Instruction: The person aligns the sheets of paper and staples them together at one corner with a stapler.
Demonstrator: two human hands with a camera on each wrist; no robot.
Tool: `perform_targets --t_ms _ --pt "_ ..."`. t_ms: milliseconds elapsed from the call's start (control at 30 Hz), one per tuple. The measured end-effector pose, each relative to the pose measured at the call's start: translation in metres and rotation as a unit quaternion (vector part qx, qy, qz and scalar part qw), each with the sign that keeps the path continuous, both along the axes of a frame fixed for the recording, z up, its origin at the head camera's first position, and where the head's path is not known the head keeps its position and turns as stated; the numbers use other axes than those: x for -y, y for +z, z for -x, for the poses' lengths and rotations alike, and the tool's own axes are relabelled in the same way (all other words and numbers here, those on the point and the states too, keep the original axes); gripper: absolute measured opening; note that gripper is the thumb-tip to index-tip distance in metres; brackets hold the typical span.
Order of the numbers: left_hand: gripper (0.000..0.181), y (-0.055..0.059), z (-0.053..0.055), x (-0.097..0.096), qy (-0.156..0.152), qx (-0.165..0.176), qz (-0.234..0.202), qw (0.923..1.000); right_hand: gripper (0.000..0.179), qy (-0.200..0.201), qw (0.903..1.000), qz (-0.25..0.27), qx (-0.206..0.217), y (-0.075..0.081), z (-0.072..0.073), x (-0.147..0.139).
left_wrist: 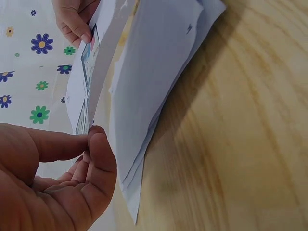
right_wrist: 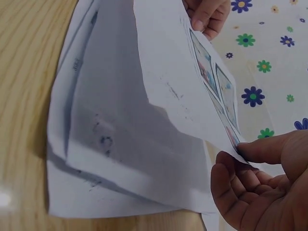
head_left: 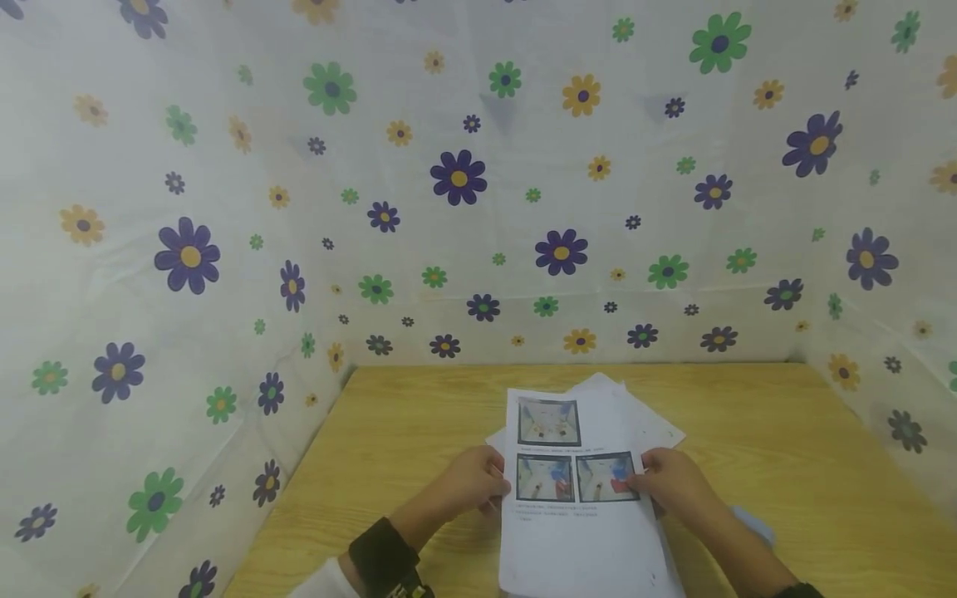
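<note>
A printed sheet of paper (head_left: 557, 540) with three small pictures and lines of text is held up between both hands. My left hand (head_left: 473, 480) pinches its left edge between thumb and fingers. At the right edge, my right hand (head_left: 676, 488) pinches it the same way, the thumb lying over one picture. Beneath the raised sheet lie several loose white papers (left_wrist: 154, 82), stacked unevenly on the table. In the right wrist view the lower papers (right_wrist: 130, 130) show small dark ink marks, and the held sheet bows above them.
The wood-grain table (head_left: 404, 415) extends around the papers. Partly hidden behind the right forearm is a light blue object (head_left: 753, 525). A white sheet with printed flowers (head_left: 561, 252) hangs along the back and both sides.
</note>
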State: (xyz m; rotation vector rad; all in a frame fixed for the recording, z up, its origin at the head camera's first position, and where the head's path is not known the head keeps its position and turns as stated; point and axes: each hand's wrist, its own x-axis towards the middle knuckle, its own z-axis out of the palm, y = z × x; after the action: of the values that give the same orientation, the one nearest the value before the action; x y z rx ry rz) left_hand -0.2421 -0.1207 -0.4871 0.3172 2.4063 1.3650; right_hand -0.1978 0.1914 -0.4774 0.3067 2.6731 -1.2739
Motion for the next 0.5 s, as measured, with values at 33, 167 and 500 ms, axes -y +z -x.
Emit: perform_targets --t_ms 33,167,500 --pt "0.017 -0.002 -0.001 -0.001 0.000 -0.001 0.005 1.0000 0.046 0.004 1.0000 -0.006 0.003 -0.001 0.000 -0.002" --pt "0.015 -0.007 -0.005 -0.005 -0.004 -0.006 0.017 0.9998 0.044 0.006 0.9996 -0.021 0.016 -0.007 -0.002 -0.006" --pt "0.014 -0.013 -0.013 -0.015 -0.006 -0.026 0.041 0.9988 0.022 0.008 0.9998 -0.015 0.009 -0.018 -0.010 -0.011"
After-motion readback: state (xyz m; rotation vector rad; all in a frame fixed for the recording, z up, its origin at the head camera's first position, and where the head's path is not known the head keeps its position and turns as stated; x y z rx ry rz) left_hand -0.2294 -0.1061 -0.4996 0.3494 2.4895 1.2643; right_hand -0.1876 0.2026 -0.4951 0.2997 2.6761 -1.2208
